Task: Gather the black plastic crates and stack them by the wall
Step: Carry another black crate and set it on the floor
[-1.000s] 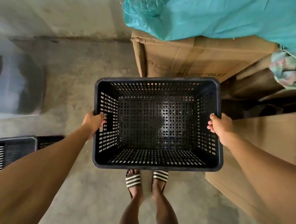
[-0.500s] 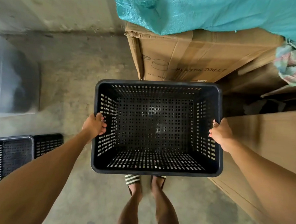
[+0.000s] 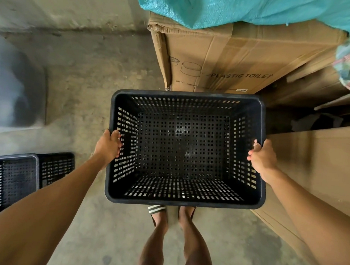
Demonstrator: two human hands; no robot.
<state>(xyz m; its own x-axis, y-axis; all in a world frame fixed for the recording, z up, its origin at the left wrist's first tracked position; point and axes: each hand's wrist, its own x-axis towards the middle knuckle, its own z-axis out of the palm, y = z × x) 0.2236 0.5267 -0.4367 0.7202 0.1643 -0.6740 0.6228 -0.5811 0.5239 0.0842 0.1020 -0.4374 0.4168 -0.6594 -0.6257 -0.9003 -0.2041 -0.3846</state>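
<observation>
A black perforated plastic crate [image 3: 182, 201] hangs empty in front of me, above my feet. My left hand [image 3: 108, 146] grips its left rim. On the right rim, my right hand [image 3: 262, 157] holds on. A second black crate [image 3: 9, 182] stands on the floor at the lower left, partly cut off by the frame and by my left arm; another perforated black piece [image 3: 55, 166] shows just behind it. The wall [image 3: 65, 3] runs along the top left.
A cardboard box marked PLASTIC TOILET [image 3: 234, 60] stands right behind the held crate, under a teal sack [image 3: 257, 11]. More cardboard [image 3: 320, 170] lines the right side. A grey patch [image 3: 14, 95] lies at the left. Bare concrete floor [image 3: 96, 71] stretches between wall and boxes.
The held crate has sunk a little in the view and covers more of my feet. The boxes and second crate have shifted slightly as my head moved. Both hands keep their grip.
</observation>
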